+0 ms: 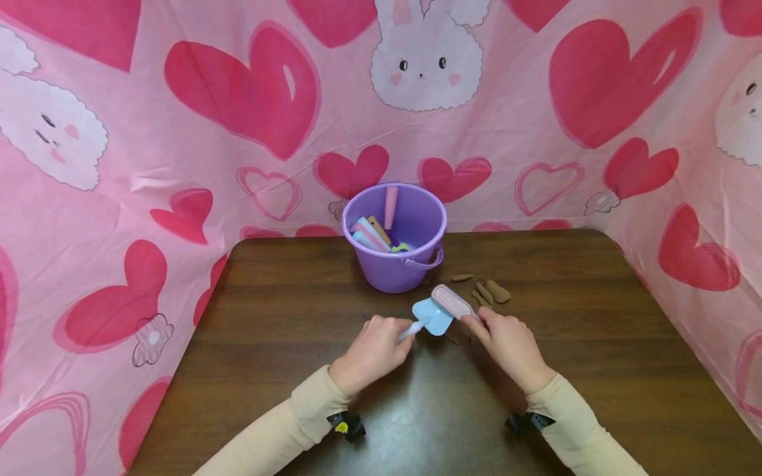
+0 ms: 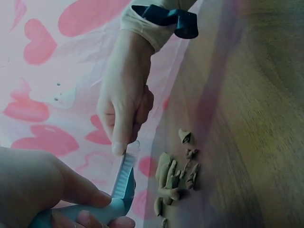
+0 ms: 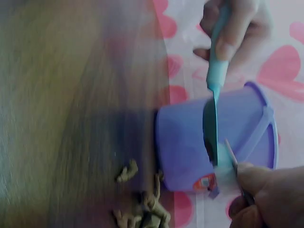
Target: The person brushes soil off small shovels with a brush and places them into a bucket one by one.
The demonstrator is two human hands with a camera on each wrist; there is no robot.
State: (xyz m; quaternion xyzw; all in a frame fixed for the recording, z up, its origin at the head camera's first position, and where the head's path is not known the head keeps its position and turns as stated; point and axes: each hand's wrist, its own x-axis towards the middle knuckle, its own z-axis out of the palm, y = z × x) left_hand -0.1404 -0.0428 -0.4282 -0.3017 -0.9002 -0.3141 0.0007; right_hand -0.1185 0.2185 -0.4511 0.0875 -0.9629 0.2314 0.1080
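Note:
My left hand (image 1: 376, 350) grips the handle of a light blue toy shovel (image 1: 439, 322), its blade held above the table. My right hand (image 1: 512, 344) pinches a small brush (image 1: 452, 301) with a pinkish face. In the left wrist view, the brush's pale bristles (image 2: 126, 173) lie against or very close to the shovel blade. The right wrist view shows the brush (image 3: 226, 178) by the end of the blade (image 3: 210, 128). Brown clay-like pieces (image 1: 497, 291) lie on the table beyond my right hand, with smaller crumbs (image 1: 452, 340) below the tools.
A purple bucket (image 1: 394, 272) with a side handle stands behind the shovel at the table's back. Inside it are a pink stick (image 1: 390, 206), a striped pastel piece (image 1: 370, 235) and other small items. Pink cloth (image 1: 476, 132) with hearts and rabbits hangs around the brown table (image 1: 286, 311).

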